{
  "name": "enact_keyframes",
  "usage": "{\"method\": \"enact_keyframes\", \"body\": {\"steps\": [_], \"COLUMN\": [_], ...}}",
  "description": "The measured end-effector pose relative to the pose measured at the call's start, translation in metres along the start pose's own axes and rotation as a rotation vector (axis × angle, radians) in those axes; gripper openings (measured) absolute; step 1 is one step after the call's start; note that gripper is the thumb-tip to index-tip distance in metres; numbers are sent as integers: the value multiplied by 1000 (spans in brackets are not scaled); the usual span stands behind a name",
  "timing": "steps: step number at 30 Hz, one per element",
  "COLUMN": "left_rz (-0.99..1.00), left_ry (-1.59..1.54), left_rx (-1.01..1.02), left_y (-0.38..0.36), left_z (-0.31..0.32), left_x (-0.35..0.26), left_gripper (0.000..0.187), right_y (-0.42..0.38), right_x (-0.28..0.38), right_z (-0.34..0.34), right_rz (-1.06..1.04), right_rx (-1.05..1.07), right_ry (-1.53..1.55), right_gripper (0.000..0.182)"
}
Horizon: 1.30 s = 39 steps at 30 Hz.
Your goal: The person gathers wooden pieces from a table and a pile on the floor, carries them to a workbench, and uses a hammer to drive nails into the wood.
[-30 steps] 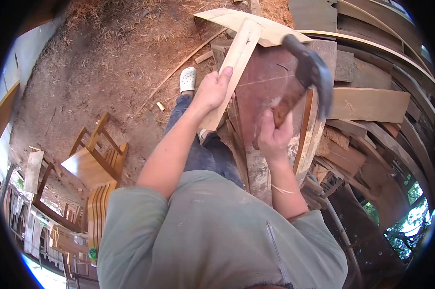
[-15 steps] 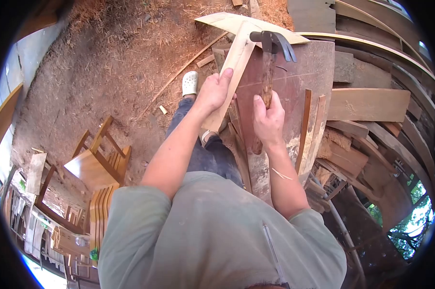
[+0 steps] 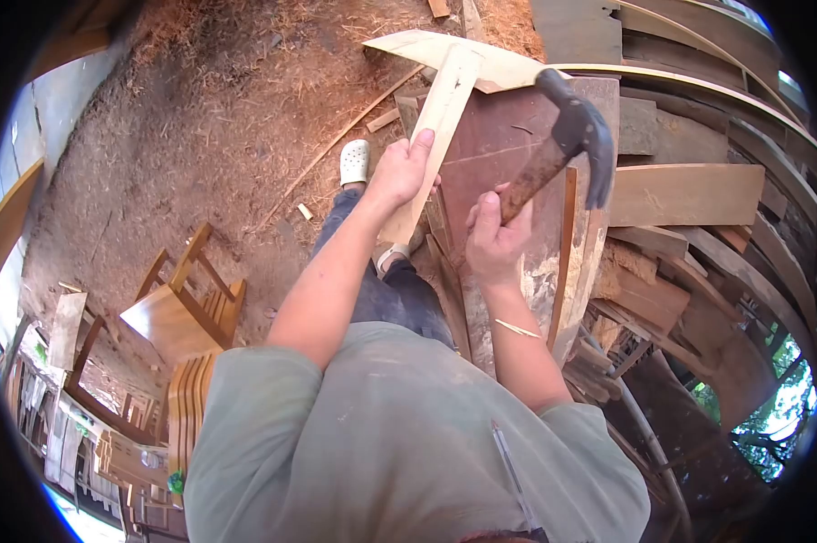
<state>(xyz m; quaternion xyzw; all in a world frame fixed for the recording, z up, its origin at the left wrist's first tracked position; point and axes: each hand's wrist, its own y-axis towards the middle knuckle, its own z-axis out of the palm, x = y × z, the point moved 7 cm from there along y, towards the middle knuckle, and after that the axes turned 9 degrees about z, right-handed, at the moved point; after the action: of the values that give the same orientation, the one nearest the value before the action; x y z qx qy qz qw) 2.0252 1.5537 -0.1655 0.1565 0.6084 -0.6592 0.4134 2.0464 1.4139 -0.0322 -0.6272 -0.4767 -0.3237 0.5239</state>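
My left hand [image 3: 403, 172] is wrapped round a pale wooden bar [image 3: 443, 113]. The far end of the bar meets a pale, pointed crosspiece [image 3: 508, 68], so the two form a T over the far edge of a reddish-brown work surface [image 3: 490, 172]. My right hand [image 3: 499, 237] grips the wooden handle of a claw hammer [image 3: 578, 127]. Its dark head is raised to the right of the joint, apart from the wood, with the claw pointing toward the right. The lower end of the handle is hidden by the hand.
Stacked boards [image 3: 684, 195] fill the right side. Two narrow strips [image 3: 564, 253] lie on the surface's right part. Wooden chair-like pieces [image 3: 177, 317] stand on the dirt floor at left. A white clog [image 3: 355, 161] shows on one foot.
The hammer has swung away from the joint, its head moving right and tilting over. My right hand has turned slightly with it. My left hand and the pale bar have barely shifted.
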Motion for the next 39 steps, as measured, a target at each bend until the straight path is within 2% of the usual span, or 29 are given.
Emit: {"method": "enact_keyframes", "body": {"steps": [1, 3, 4, 5, 7, 8, 9, 11, 12, 13, 15, 17, 19, 20, 21, 23, 24, 25, 26, 27, 29, 31, 33, 34, 36, 37, 39], "left_rz": [-8, -11, -17, -9, -7, -7, -13, -13, -26, -35, -11, 1, 12, 16, -8, 9, 14, 23, 40, 50, 329, 415, 739, 754, 633, 651, 544], "left_ry": [-6, -36, -62, -59, -54, -55, -45, -31, -39, -45, -32, -21, -9, -10, 2, 7, -18, -40, 151, 152, 682, 739, 1058, 1063, 1090, 1098, 1037], "left_rx": [-14, -5, 1, -1, 20, 20, 10, 5, 10, 13, 17, 33, 41, 50, 46, 44, 58, 73, 55, 63, -210, -112, -207, -189, -121, -105, -5], "left_y": [0, 0, 1, 3, 3, 2, 2, 1, 0, 2, 7, 9, 10, 6, 2, 12, 12, 14, 15, 11, -10, -18, -36, -40, -39, -41, -37], "left_z": [0, 2, 1, -1, 2, 3, 2, 1, 1, 0, -1, 1, -1, 0, 0, -3, -2, -2, -9, -11, -26, -26, -23, -23, -23, -21, -16], "left_x": [1, 1, 0, -1, -1, -1, -2, -5, -4, -4, -1, 4, 1, -1, -2, -14, -8, -2, -5, -4, -36, -42, -64, -67, -71, -73, -69], "left_gripper": [61, 60, 60, 60, 59, 59, 59, 59, 59, 59, 60, 60, 61, 61, 60, 60, 61, 62, 63, 63, 62, 55, 50, 50, 46, 46, 47], "right_y": [8, 24, 24, 17, 3, -1, 5, 21, 30, 28, 22, 14, 16, 25, 21, 26, 20, 9, -3, -16, -31, -47, -65, -77, -97, -107, -129], "right_x": [-10, -46, -22, -16, 0, -6, -18, -18, -29, -20, -13, -19, -18, -19, -15, 1, -8, 0, 6, 10, 13, 18, 16, 16, 7, 5, -4], "right_z": [-4, 4, 5, 6, 0, 3, 3, 19, 13, 13, 5, 3, 13, 18, 14, 16, 8, 0, -8, -18, -43, -72, -100, -110, -128, -137, -150], "right_rz": [-5, 286, 307, 300, 162, 61, 58, -163, 38, 34, 119, 65, -22, 3, 3, 169, 165, 156, 192, 232, 213, 190, 265, 263, 384, 378, 409], "right_rx": [-6, 218, 191, 193, 47, 14, 13, 97, 135, 134, 32, -19, 20, 83, 69, 91, 72, 68, 95, 119, 99, 69, 4, -16, -63, -83, -100], "right_ry": [-1, -351, -292, -287, -78, 52, 54, -550, -510, -506, -309, -276, -536, -656, -658, -474, -346, -349, -182, -15, -6, 5, -136, -127, -109, -95, -110], "right_gripper": [14, 14, 13, 13, 12, 10, 10, 10, 11, 11, 20, 21, 22, 22, 22, 21, 15, 15, 11, 9, 7, 4, 5, 5, 5, 5, 6]}}
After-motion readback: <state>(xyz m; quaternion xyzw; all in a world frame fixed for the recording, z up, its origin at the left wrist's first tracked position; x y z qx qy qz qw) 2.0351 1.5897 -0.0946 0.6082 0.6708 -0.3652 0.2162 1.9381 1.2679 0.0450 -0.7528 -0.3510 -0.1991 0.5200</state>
